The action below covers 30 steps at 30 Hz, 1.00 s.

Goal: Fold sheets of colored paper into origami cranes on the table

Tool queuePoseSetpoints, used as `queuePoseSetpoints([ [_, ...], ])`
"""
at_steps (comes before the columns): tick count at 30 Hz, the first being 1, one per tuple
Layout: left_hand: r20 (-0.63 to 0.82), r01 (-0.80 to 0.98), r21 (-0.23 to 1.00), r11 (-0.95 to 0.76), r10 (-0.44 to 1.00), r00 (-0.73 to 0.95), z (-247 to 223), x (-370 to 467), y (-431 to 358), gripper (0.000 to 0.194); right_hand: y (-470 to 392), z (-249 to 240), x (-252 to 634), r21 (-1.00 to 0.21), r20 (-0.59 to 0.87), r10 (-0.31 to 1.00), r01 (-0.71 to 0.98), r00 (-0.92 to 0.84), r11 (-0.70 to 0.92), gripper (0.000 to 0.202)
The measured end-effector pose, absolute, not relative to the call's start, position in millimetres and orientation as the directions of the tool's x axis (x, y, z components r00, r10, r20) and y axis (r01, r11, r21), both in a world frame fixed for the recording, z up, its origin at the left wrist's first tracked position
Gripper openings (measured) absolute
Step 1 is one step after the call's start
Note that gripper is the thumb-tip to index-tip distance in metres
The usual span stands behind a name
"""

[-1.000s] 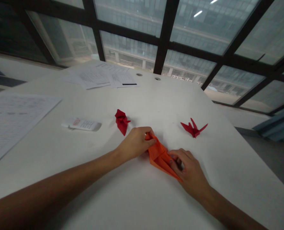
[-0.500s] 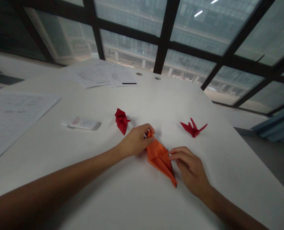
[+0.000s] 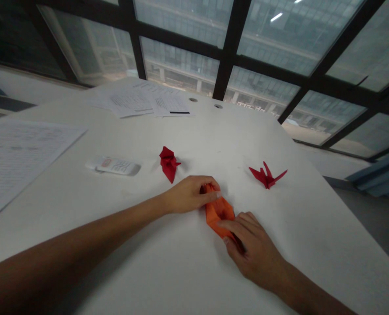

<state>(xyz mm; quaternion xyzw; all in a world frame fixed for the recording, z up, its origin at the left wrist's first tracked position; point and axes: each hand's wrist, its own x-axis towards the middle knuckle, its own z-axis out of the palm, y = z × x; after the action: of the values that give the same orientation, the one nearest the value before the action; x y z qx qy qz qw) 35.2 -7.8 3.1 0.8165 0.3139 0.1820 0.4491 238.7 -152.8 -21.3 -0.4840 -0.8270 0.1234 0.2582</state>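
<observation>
An orange folded paper (image 3: pixel 218 212) lies slantwise on the white table between my two hands. My left hand (image 3: pixel 194 194) pinches its far end between thumb and fingers. Over its near end my right hand (image 3: pixel 255 249) is closed, thumb on one side and fingers on top, hiding the narrow tip. The paper's middle shows an open hollow between its folds. Just beyond my left hand sits a red folded paper figure (image 3: pixel 169 163). To the right, farther off than my right hand, stands a red paper crane (image 3: pixel 268 176) with pointed wings.
A white tube with printed labels (image 3: pixel 118 166) lies on the white table (image 3: pixel 141 271) left of the red figure. A written sheet (image 3: pixel 26 153) is at far left, and more papers (image 3: pixel 141 101) lie toward the back. Windows (image 3: pixel 260 65) rise behind the table.
My right hand has moved from the paper's side edge onto its near end and closed on it. The orange paper now looks more opened in the middle. My left hand keeps its pinch.
</observation>
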Motion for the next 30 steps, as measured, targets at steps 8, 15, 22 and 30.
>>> queuePoseSetpoints([
  [8,-0.056,0.344,0.891,-0.296,0.679,0.732,-5.8,33.2,-4.1,0.029,-153.7,-20.2,237.9,-0.466,0.292,0.885,0.754,-0.363,0.463,0.013],
  [15,-0.001,0.308,0.911,-0.276,0.744,0.669,-19.3,38.1,-5.7,0.028,-154.2,-20.4,236.3,-0.505,0.277,0.898,0.744,-0.341,0.438,0.009],
  [22,-0.029,0.284,0.937,-0.204,0.764,0.644,-14.4,39.4,-4.8,0.021,-150.4,-17.6,236.7,-0.453,0.238,0.889,0.765,-0.39,0.457,0.01],
  [30,-0.034,0.291,0.937,-0.196,0.774,0.633,-4.3,39.1,-9.1,0.026,-151.2,-17.4,237.3,-0.515,0.255,0.893,0.729,-0.371,0.45,0.013],
])
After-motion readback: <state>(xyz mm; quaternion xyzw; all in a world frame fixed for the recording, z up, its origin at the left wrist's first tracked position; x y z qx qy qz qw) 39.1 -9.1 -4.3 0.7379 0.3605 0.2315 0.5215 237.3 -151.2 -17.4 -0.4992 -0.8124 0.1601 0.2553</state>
